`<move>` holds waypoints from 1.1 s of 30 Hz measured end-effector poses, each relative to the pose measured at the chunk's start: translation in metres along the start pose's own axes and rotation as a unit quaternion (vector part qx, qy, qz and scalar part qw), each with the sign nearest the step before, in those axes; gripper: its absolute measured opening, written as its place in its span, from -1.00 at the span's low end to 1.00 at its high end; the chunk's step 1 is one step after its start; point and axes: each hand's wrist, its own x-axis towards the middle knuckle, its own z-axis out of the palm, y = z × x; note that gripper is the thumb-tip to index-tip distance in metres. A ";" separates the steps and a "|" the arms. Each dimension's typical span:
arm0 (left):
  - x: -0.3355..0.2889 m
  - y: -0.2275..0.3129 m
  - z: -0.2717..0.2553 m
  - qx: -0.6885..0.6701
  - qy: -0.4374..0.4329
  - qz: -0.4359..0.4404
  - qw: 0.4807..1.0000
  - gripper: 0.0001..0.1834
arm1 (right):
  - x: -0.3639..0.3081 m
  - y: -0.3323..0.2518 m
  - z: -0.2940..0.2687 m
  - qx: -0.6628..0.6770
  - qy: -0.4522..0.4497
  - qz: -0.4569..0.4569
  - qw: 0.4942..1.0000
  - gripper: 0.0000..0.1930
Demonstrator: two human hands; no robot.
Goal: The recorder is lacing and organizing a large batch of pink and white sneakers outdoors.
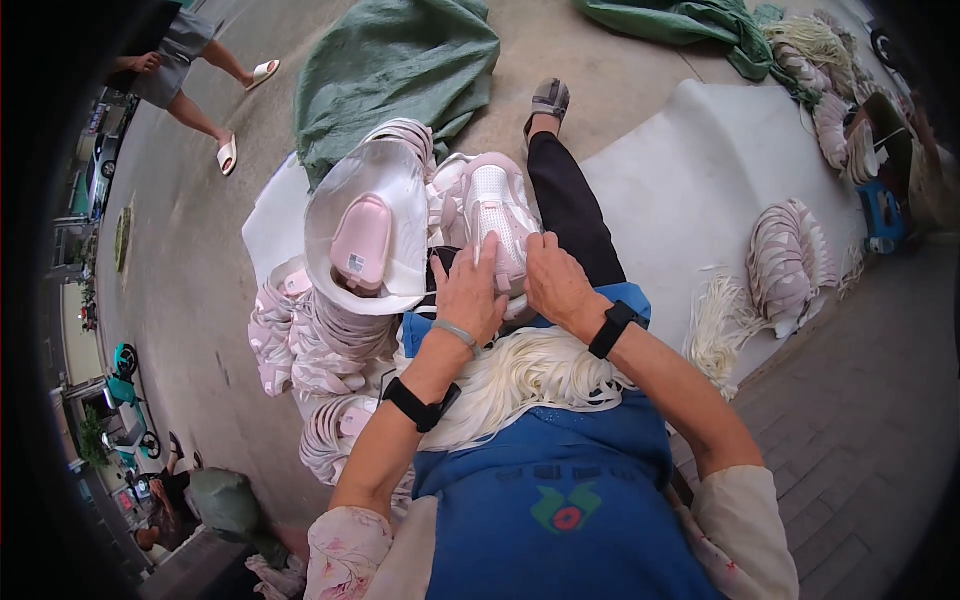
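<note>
On my lap lies a pink and white shoe upper (pixel 492 200), its perforated white front pointing away from me. My left hand (pixel 468 292) grips its near left edge, fingers bent over the opening. The fingers of my right hand (pixel 560 285) are closed on the near right edge; any lace end between them is too small to make out. A heap of cream shoelaces (pixel 530 375) covers my lap below both wrists. Left of the upper stands a cut-open white container (pixel 322 225) with a pink padded shoe piece (pixel 362 240) in it.
Stacked pink and white uppers (pixel 330 350) crowd my left side. To the right, a white sheet (pixel 680 170) carries another stack of uppers (pixel 785 260) and loose laces (pixel 722 325). A green sack (pixel 400 75) lies ahead. Someone in sandals (pixel 228 153) is at far left.
</note>
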 end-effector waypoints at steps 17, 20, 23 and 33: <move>-0.009 0.024 0.033 0.261 0.000 0.077 0.962 -0.38 | -0.011 0.008 -0.001 -0.050 -0.016 -0.089 0.995 -0.76; -0.008 0.025 0.032 0.231 -0.023 0.065 0.971 -0.37 | 0.001 0.011 0.007 -0.034 -0.001 -0.073 0.997 -0.80; -0.009 0.019 0.032 0.211 -0.051 0.057 0.974 -0.37 | 0.005 0.009 0.001 -0.043 0.011 -0.083 0.996 -0.82; -0.001 0.017 -0.008 -0.005 -0.038 0.015 0.999 -0.47 | 0.001 -0.001 0.000 -0.056 -0.024 -0.062 0.996 -0.81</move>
